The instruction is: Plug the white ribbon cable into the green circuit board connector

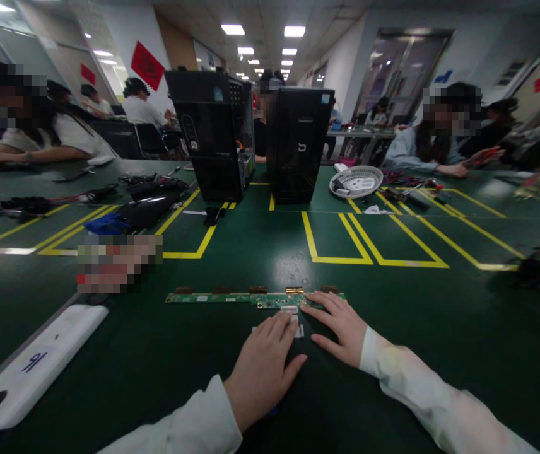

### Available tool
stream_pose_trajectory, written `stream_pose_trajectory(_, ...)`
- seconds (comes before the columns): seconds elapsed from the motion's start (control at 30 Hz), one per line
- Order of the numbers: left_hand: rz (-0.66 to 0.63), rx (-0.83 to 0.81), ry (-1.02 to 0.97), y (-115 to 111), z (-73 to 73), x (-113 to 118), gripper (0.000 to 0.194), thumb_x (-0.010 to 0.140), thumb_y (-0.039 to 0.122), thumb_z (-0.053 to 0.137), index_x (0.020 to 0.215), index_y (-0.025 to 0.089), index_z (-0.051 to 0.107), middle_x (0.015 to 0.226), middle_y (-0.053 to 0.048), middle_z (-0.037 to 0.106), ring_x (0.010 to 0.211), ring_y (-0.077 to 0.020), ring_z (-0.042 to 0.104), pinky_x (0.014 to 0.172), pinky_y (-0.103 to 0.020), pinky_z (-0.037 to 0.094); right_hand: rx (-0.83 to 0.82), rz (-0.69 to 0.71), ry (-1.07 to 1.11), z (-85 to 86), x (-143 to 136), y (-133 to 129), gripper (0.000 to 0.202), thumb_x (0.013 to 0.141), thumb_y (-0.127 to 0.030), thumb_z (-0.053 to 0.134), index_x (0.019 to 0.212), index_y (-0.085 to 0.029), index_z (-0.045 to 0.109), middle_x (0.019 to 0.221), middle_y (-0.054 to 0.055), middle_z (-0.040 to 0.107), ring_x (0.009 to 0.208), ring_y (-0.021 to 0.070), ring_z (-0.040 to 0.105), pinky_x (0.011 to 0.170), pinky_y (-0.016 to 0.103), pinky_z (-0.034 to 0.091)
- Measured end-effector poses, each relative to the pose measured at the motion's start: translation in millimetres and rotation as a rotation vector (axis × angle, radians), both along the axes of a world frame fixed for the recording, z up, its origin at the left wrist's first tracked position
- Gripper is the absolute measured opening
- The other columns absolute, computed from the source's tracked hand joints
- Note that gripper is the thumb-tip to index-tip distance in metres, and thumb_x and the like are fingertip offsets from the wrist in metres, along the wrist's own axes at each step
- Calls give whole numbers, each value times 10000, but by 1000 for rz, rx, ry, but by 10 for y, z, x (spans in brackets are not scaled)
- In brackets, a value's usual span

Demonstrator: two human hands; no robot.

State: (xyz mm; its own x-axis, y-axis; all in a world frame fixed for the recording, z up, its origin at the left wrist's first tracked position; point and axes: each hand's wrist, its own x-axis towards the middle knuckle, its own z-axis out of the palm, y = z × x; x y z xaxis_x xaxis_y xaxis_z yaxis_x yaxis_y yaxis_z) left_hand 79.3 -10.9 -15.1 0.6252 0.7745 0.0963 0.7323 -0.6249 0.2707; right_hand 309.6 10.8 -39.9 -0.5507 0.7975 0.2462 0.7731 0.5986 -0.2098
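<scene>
A long, narrow green circuit board (213, 298) with several copper-coloured tabs lies flat across the dark green table. My right hand (339, 325) rests over the board's right part, fingers spread and palm down, holding nothing I can see. Nearer to me, my left hand (267, 362) lies palm down over a small pale piece (299, 330) just below the board's middle. Its fingers lie flat, close together, with the thumb apart. What is beneath that palm is mostly hidden; a bit of blue shows under its lower edge.
Two black computer towers (216, 135) (301, 145) stand ahead. A white basket (356, 182) holds small parts. Cables and a blue-black bundle (130, 214) lie left, beyond a white device (38, 366). Tools lie at the back right. Other people sit around the table.
</scene>
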Motion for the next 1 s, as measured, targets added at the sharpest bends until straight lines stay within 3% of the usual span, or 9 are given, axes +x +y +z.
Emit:
stream_pose_trajectory(0.2, 2, 21, -125, 59, 19, -32, 442, 942, 373, 403, 1343, 191, 438, 1338, -89, 526, 1227, -231, 484, 1017, -416, 427, 2, -1, -4, -8, -1, 24, 479, 898, -428, 482, 1336, -235, 503, 1402, 116, 451, 1289, 276, 390, 1064, 516, 324)
stream_pose_trajectory(0.4, 49, 134, -238, 220, 143, -157, 363, 952, 290, 383, 1288, 198, 484, 1219, -80, 579, 1124, -202, 541, 942, -377, 477, -3, 9, -18, -13, 5, 36, 469, 911, -405, 461, 1339, -217, 496, 1402, 117, 447, 1301, 270, 370, 1070, 504, 322)
stream_pose_trajectory(0.57, 78, 137, -228, 288, 268, -413, 304, 953, 267, 385, 1178, 200, 577, 1176, -66, 598, 1084, -189, 566, 941, -373, 484, -15, 6, -35, -9, 9, 34, 478, 914, -393, 460, 1353, -207, 484, 1413, 118, 433, 1304, 271, 365, 1077, 488, 314)
stream_pose_trajectory(0.7, -54, 45, -186, 196, 310, -715, 335, 954, 269, 392, 1252, 258, 545, 1216, -42, 592, 1085, -165, 577, 932, -325, 499, -17, 11, -52, -22, 15, 43, 488, 920, -400, 447, 1369, -209, 465, 1425, 126, 419, 1314, 269, 353, 1082, 494, 304)
stream_pose_trajectory(0.8, -78, 44, -114, 88, 253, -971, 335, 936, 282, 428, 1243, 292, 564, 1215, -25, 609, 1087, -170, 592, 939, -321, 506, -16, 22, -49, -38, 19, 52, 494, 927, -415, 430, 1376, -211, 458, 1429, 130, 414, 1314, 271, 353, 1081, 499, 303)
stream_pose_trajectory(1.0, 83, 125, -5, -44, -46, -1522, 341, 919, 372, 453, 1220, 311, 601, 1219, -28, 630, 1066, -201, 623, 911, -354, 533, 3, 26, -42, -60, 28, 53, 490, 933, -419, 418, 1370, -202, 467, 1420, 134, 423, 1302, 281, 368, 1076, 509, 307)
